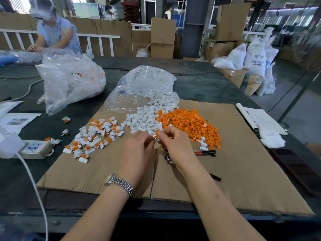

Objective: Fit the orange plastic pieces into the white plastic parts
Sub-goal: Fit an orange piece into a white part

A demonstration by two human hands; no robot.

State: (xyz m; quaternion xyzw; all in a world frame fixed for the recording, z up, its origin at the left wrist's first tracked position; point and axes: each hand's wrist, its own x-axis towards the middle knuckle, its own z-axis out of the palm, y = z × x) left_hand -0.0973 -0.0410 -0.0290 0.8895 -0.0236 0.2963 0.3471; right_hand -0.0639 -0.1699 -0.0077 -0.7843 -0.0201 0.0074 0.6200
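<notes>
A heap of loose orange pieces (192, 126) lies on the cardboard sheet (243, 171), with a heap of white parts (144, 120) touching it on the left. Several assembled white-and-orange units (93, 136) are scattered further left. My left hand (139, 150) and my right hand (175, 145) meet just in front of the two heaps. Between their fingertips they pinch a small white part with an orange piece (156, 136); the fingers hide most of it, so which hand holds which piece is unclear.
A clear bag of white parts (147, 84) lies open behind the heaps. Red-handled pliers (205, 152) lie under my right wrist. A power strip (36, 148) and white cable sit left, papers (260, 119) right. Another person (53, 32) works behind a big plastic bag (69, 80).
</notes>
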